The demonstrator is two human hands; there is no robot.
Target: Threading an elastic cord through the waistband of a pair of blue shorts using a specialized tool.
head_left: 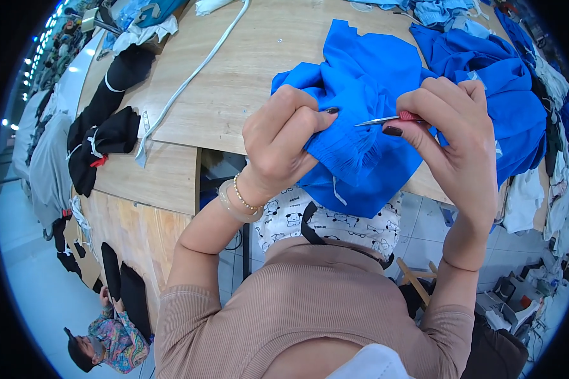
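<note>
Lettering (pixel 306 195) on dog-print fabric (pixel 294 219), beneath blue garment (pixel 357 104).

Two hands are counted: left hand (pixel 281 139), right hand (pixel 454 129). One red-handled pointed tool (pixel 389 119) is held in the right, one gathered blue cloth (pixel 363 91) in the left. Two bracelets (pixel 227 201) are worn below the left; leftward, one white strap (pixel 199 68) is seen.

1. Wd. tbl (pixel 227 101): lt. woodgrain top, seams across.
2. L side: blk cloth bundles (pixel 125 69), tied w/ wht bands.
3. Beside: wht cord (pixel 203 64), from far edge twd. nr L.
4. Bright-blue garment (pixel 385 63): partly over top, partly past nr edge.
5. R: blue garment pile (pixel 493 88), crumpled.
6. Far R: lt-blue cloth (pixel 439 14).
7. Far L: mixed cloth heap (pixel 148 31), incl. teal pc. (pixel 164 11)
</note>
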